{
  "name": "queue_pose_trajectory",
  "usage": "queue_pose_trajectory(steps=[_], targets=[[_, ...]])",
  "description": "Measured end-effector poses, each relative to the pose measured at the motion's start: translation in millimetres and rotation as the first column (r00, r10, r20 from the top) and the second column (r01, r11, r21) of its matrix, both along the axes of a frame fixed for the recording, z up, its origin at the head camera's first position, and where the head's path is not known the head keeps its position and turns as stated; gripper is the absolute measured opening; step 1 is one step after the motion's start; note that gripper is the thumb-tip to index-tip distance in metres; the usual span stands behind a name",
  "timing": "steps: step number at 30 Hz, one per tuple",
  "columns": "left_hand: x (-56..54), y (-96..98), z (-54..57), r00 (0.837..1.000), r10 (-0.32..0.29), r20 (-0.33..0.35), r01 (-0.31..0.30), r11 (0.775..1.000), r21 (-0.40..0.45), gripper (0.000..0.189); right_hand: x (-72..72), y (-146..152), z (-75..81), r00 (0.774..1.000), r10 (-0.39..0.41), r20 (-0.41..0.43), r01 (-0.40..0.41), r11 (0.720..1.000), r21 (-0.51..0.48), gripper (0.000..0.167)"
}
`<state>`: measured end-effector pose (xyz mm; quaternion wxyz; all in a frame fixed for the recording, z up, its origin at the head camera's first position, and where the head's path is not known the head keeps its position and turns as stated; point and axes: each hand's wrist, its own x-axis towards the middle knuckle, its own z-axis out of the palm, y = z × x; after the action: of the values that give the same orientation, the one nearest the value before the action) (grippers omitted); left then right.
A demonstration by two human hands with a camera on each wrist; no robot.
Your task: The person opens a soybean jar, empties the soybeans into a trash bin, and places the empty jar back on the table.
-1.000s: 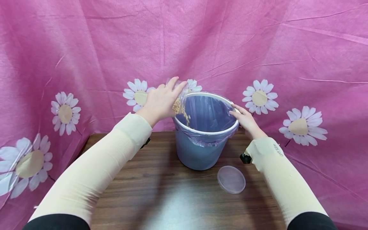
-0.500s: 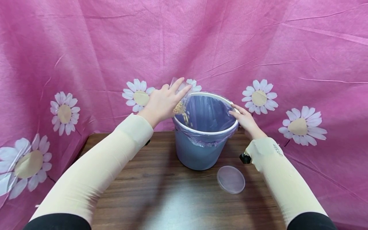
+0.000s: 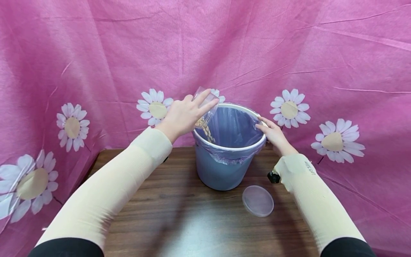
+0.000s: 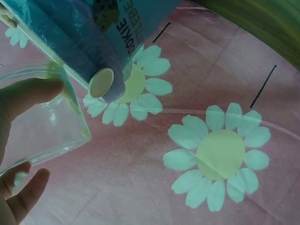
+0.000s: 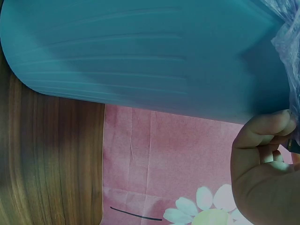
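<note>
The left hand (image 3: 183,116) grips a clear cup (image 3: 210,114) tilted over the bin (image 3: 221,173), tan bits (image 3: 205,132) pouring out; I'd tip gently, the right hand (image 3: 274,135) gripping the rim (image 3: 231,148) for steadiness

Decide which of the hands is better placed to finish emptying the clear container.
Probably the left hand: it grips the container pouring into the bin, while the right hand holds the rim.

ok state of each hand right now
Left hand: holding a tilted, clear plastic container.
Right hand: holding the round blue plastic bin by its white rim.
</note>
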<state>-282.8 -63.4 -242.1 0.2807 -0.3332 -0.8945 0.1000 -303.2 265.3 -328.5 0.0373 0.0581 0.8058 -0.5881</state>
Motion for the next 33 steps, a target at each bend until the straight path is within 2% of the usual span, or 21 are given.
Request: queue_pose_trajectory(steps=[12,21,28,33], targets=[[0.9,-0.7,-3.8,0.995,-0.044,-0.09,0.04,0.998,-0.043,0.075,1.4,-0.9,1.1,1.0,0.006,-0.006,-0.006,1.0,0.009,0.062],[-0.8,1.2,-6.5,0.984,-0.094,-0.153,0.092,0.996,-0.022,0.08,-1.5,0.6,0.4,1.0,0.009,-0.025,-0.008,0.999,0.035,0.062],[-0.3,2.8,-8.5,0.981,-0.08,-0.176,0.079,0.997,-0.016,0.079,-0.7,0.0,1.1,0.999,0.008,-0.036,-0.006,0.998,0.06,0.061],[0.0,7.2,-12.6,0.961,-0.131,-0.243,0.129,0.991,-0.025,0.075,-0.3,0.3,1.1,0.999,0.011,-0.041,-0.008,0.997,0.071,0.061]])
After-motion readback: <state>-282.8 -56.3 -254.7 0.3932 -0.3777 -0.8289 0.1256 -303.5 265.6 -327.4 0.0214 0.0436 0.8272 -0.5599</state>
